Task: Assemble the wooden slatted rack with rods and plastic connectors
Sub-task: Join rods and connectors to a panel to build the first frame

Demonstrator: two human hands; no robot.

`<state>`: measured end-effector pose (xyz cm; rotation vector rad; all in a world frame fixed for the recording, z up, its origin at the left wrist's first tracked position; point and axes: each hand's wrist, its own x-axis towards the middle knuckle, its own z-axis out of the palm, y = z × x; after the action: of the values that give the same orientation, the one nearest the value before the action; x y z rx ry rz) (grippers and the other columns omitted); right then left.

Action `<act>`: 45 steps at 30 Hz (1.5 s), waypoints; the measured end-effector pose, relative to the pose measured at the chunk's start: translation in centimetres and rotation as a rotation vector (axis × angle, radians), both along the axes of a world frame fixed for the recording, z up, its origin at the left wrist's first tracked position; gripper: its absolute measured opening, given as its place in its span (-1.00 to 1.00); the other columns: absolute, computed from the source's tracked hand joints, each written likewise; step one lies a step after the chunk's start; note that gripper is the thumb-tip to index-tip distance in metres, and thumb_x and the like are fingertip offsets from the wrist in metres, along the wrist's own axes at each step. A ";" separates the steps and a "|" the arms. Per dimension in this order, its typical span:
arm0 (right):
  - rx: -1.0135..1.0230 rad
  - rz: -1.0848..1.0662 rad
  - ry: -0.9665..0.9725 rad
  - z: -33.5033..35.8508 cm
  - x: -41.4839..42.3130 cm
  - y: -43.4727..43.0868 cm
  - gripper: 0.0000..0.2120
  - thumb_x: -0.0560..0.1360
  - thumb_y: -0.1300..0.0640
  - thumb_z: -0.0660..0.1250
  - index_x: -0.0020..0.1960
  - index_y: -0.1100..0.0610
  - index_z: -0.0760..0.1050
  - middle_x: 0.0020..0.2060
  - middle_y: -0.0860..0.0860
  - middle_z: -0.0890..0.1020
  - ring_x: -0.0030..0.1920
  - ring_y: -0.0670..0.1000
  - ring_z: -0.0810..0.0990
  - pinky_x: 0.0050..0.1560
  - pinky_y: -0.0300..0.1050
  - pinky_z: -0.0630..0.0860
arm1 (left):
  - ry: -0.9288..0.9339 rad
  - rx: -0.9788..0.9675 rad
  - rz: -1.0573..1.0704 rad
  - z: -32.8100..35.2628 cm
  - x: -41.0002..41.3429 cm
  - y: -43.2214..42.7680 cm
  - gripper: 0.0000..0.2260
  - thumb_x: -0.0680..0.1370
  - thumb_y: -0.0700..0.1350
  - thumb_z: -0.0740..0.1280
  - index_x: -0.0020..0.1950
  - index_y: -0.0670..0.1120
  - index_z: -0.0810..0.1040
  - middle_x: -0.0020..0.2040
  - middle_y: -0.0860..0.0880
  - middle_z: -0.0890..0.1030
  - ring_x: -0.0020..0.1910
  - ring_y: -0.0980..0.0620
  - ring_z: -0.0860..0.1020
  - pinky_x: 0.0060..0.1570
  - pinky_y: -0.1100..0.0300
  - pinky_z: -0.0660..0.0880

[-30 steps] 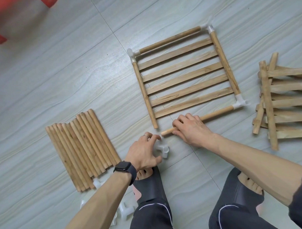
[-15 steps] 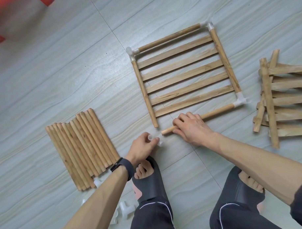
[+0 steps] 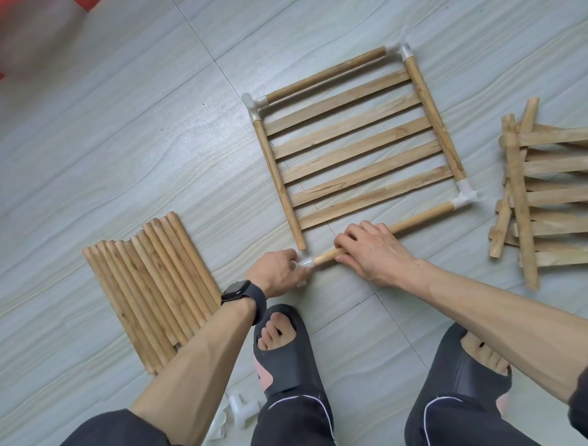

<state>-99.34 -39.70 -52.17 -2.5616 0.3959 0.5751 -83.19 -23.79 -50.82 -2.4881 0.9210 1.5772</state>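
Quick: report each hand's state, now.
Left hand: closed, pinching a white plastic connector at the near rod's free end.
Right hand: closed around that near rod.

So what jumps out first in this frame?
The square wooden slatted frame lies mid-floor, three corners capped in white. At its open near-left corner the left hand pinches a white plastic corner connector at the end of the round wooden rod gripped by the right hand. A row of loose wooden rods lies left.
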 end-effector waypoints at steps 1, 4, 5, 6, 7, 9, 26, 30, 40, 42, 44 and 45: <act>0.003 0.002 -0.002 0.0 -0.1 -0.1 -0.72 0.66 -0.15 0.15 0.23 0.00 0.43 0.15 -0.02 0.49 0.17 0.10 0.43 0.16 0.04 0.30 | 0.014 -0.015 -0.003 0.1 0.0 0.1 -0.60 0.63 0.16 0.27 0.25 -0.15 0.50 -0.04 -0.05 0.57 0.00 -0.11 0.55 -0.10 0.11 0.41; 0.024 0.016 -0.015 0.1 -0.3 0.0 -0.72 0.66 -0.13 0.16 0.23 0.03 0.44 0.14 0.00 0.48 0.15 0.10 0.46 0.16 0.05 0.33 | 0.038 -0.056 -0.031 -0.2 0.2 0.7 -0.59 0.62 0.21 0.27 0.27 -0.09 0.49 -0.20 0.05 0.50 -0.11 -0.06 0.50 -0.19 0.12 0.35; 0.036 0.019 -0.017 0.1 -0.3 0.1 -0.73 0.66 -0.12 0.16 0.22 0.04 0.44 0.13 0.00 0.48 0.14 0.10 0.48 0.16 0.06 0.34 | 0.035 -0.065 -0.047 -0.1 0.3 0.8 -0.59 0.62 0.22 0.27 0.26 -0.08 0.49 -0.23 0.07 0.47 -0.15 -0.04 0.48 -0.23 0.13 0.33; 0.048 0.019 -0.019 0.1 -0.3 0.3 -0.73 0.66 -0.11 0.17 0.22 0.05 0.44 0.12 0.01 0.47 0.14 0.10 0.49 0.16 0.06 0.35 | 0.040 -0.069 -0.032 -0.2 0.3 0.9 -0.59 0.61 0.23 0.27 0.24 -0.07 0.49 -0.22 0.07 0.48 -0.16 -0.03 0.48 -0.25 0.14 0.34; 0.056 0.015 -0.021 0.0 -0.2 0.4 -0.74 0.66 -0.10 0.17 0.22 0.05 0.44 0.12 0.01 0.47 0.14 0.10 0.49 0.16 0.07 0.34 | 0.061 -0.080 0.015 -0.4 0.4 1.1 -0.60 0.60 0.23 0.29 0.22 -0.07 0.50 -0.21 0.05 0.53 -0.15 -0.04 0.51 -0.22 0.14 0.40; 0.063 0.008 -0.025 0.0 -0.1 0.4 -0.74 0.67 -0.10 0.16 0.22 0.05 0.43 0.13 0.01 0.47 0.15 0.10 0.50 0.15 0.06 0.33 | 0.156 -0.142 0.194 -0.6 0.2 1.6 -0.58 0.59 0.22 0.33 0.13 -0.15 0.53 -0.19 0.02 0.67 -0.13 -0.08 0.62 -0.04 0.03 0.54; 0.137 -0.015 -0.071 -0.2 -0.4 0.3 -0.76 0.64 -0.09 0.23 0.18 0.04 0.46 0.07 -0.01 0.49 0.07 0.11 0.54 0.10 0.04 0.36 | 0.594 -0.106 0.818 0.4 -0.6 2.9 -0.51 0.57 0.27 0.29 0.09 -0.18 0.56 -0.10 -0.08 0.70 -0.24 0.02 0.62 -0.10 0.17 0.55; 0.148 -0.039 -0.093 -0.3 -0.3 0.2 -0.77 0.63 -0.08 0.27 0.16 0.05 0.48 0.04 0.00 0.50 0.03 0.12 0.54 0.08 0.05 0.37 | 0.724 -0.061 1.036 0.3 -1.4 2.6 -0.49 0.60 0.28 0.23 0.28 -0.11 0.56 0.06 -0.03 0.72 -0.09 0.03 0.67 -0.01 0.16 0.55; 0.167 -0.057 -0.114 -0.6 -0.5 0.4 -0.78 0.62 -0.06 0.29 0.15 0.07 0.49 0.02 -0.01 0.49 -0.02 0.11 0.53 0.05 0.01 0.33 | 0.585 -0.178 1.199 -0.1 -2.4 2.6 -0.68 0.62 0.08 0.34 0.01 -0.18 0.65 -0.16 -0.05 0.67 -0.23 0.06 0.57 -0.09 0.18 0.53; 0.174 -0.055 -0.120 -0.6 -0.7 0.5 -0.78 0.62 -0.06 0.29 0.14 0.07 0.49 0.01 -0.01 0.49 -0.02 0.10 0.53 0.06 0.02 0.36 | 0.579 -0.157 1.174 -0.3 -2.2 2.9 -0.66 0.60 0.10 0.37 0.02 -0.19 0.67 -0.19 -0.03 0.68 -0.28 0.07 0.58 -0.15 0.21 0.53; 0.185 -0.045 -0.117 -0.6 -1.0 0.7 -0.79 0.62 -0.06 0.29 0.14 0.07 0.49 0.01 -0.01 0.50 -0.01 0.10 0.54 0.08 0.04 0.38 | 0.575 -0.135 1.138 -0.6 -2.1 3.2 -0.67 0.59 0.10 0.39 0.05 -0.17 0.68 -0.14 -0.05 0.70 -0.29 0.07 0.59 -0.19 0.23 0.54; 0.187 -0.041 -0.113 -0.7 -1.2 0.8 -0.79 0.62 -0.05 0.30 0.14 0.07 0.50 0.02 -0.01 0.50 -0.01 0.11 0.54 0.09 0.05 0.38 | 0.573 -0.138 1.129 -0.6 -2.2 3.3 -0.69 0.59 0.09 0.39 0.07 -0.16 0.68 -0.10 -0.07 0.70 -0.29 0.07 0.59 -0.20 0.24 0.54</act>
<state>-100.53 -38.95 -52.85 -2.3879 0.3383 0.4287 -85.37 -20.51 -51.44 -2.8388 -0.6117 2.6313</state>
